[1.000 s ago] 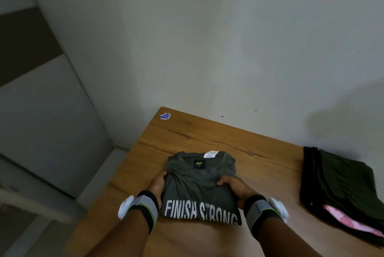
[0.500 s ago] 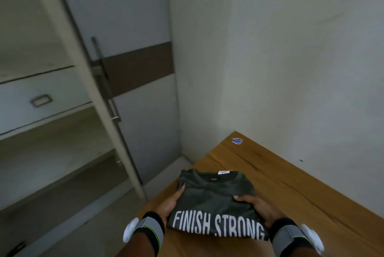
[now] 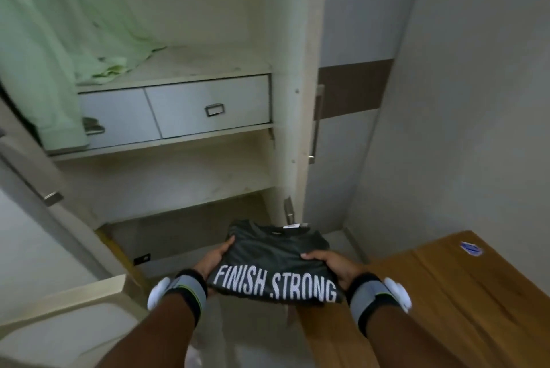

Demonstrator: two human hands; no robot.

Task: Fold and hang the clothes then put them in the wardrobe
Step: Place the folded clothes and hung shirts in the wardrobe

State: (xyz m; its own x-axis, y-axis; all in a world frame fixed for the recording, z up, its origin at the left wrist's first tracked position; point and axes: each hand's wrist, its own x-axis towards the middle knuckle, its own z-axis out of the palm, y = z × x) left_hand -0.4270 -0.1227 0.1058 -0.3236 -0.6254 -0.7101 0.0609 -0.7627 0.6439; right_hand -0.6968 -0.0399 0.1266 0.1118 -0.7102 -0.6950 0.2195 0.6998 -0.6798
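Two bare forearms are stretched forward from the near edge and are seen closer together at the hands. The left hand (image 3: pixel 215 257) is placed at the left side of a folded dark T-shirt (image 3: pixel 276 248), with the thumb on the upper side and the other fingers hidden under the cloth. The right hand (image 3: pixel 330 266) grips the right side in the same way. A grey and black left wristband (image 3: pixel 187 288) and right wristband (image 3: pixel 367 293) are worn, each with a white device on its outer side.

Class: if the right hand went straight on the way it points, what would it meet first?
The right hand, gripping the T-shirt, would likely reach the wardrobe's lower shelf; depth is unclear.
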